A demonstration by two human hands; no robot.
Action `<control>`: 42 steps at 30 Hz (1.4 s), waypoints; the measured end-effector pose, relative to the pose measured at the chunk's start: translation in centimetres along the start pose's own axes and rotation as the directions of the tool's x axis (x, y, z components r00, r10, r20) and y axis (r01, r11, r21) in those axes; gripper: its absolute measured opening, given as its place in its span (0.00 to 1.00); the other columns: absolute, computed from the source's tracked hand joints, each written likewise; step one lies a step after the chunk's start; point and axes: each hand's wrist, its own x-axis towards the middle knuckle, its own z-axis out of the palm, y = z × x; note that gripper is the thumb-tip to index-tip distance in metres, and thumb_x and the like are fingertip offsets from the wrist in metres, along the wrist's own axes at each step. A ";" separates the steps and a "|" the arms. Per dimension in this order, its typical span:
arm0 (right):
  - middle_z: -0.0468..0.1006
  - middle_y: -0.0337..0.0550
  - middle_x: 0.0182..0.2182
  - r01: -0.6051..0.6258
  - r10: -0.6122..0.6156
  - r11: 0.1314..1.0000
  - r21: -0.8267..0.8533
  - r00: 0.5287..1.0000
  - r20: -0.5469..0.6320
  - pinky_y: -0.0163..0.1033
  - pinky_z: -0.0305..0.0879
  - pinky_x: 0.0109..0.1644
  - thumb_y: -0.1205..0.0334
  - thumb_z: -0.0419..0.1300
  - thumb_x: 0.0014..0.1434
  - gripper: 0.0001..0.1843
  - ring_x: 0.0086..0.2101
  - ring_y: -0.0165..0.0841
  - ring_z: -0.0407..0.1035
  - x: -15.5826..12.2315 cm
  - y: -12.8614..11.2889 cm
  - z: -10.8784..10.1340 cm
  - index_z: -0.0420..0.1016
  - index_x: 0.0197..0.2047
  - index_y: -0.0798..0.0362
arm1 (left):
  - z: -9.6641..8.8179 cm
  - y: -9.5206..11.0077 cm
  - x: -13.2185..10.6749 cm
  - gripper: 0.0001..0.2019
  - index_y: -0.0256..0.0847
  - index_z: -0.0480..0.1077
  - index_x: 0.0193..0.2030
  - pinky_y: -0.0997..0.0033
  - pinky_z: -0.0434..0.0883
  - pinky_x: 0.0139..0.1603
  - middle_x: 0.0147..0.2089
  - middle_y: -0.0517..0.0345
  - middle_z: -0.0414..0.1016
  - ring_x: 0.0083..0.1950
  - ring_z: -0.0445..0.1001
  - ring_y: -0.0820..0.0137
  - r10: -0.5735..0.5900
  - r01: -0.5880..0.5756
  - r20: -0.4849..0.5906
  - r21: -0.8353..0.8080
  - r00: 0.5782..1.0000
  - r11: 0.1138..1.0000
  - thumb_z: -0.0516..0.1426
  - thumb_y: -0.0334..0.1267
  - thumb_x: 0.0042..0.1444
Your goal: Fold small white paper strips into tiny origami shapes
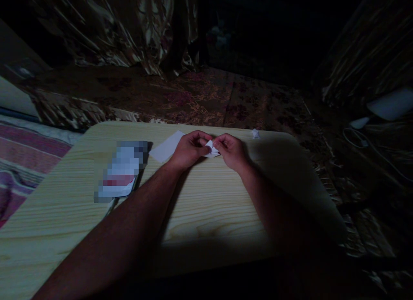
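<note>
My left hand (189, 150) and my right hand (230, 150) meet over the far middle of a light wooden table (206, 214). Both pinch a small folded piece of white paper (212, 150) between their fingertips, just above the tabletop. A flat white sheet of paper (165, 146) lies to the left of my left hand, partly hidden by it. A tiny folded white paper shape (256, 134) sits at the table's far edge, right of my right hand.
A blurred rectangular object (121, 171) lies on the table's left part. A patterned dark carpet (206, 97) covers the floor beyond. Shiny draped fabric (106, 29) hangs at the back left. White cables and a pale object (387, 106) lie at the right.
</note>
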 end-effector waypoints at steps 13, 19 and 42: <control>0.74 0.38 0.29 0.014 -0.014 1.000 0.008 1.000 0.028 0.34 0.63 0.34 0.53 0.61 0.54 0.11 0.30 0.29 0.67 0.1 0.2 0.0 0.70 0.33 0.53 | 0.1 0.0 0.0 0.18 0.36 0.72 0.40 0.75 0.67 0.30 0.28 0.60 0.74 0.26 0.70 0.75 -0.019 0.018 -0.001 -0.033 1.000 0.999 0.65 0.30 0.38; 0.73 0.38 0.27 -0.003 0.004 0.998 -0.055 1.000 0.004 0.34 0.63 0.33 0.52 0.60 0.54 0.12 0.29 0.29 0.67 -0.1 -0.1 0.2 0.70 0.33 0.53 | 0.4 0.1 -0.2 0.17 0.35 0.72 0.38 0.75 0.67 0.30 0.29 0.58 0.75 0.27 0.70 0.74 -0.018 0.018 -0.016 0.011 1.000 1.000 0.65 0.32 0.37; 0.75 0.38 0.28 -0.013 0.013 1.000 -0.001 0.995 -0.096 0.35 0.65 0.34 0.59 0.61 0.53 0.07 0.29 0.29 0.69 -0.1 -0.6 0.7 0.69 0.33 0.52 | 0.8 0.0 -0.3 0.16 0.35 0.71 0.36 0.75 0.67 0.30 0.30 0.58 0.74 0.28 0.70 0.75 0.014 -0.011 -0.039 0.069 0.999 0.998 0.66 0.32 0.39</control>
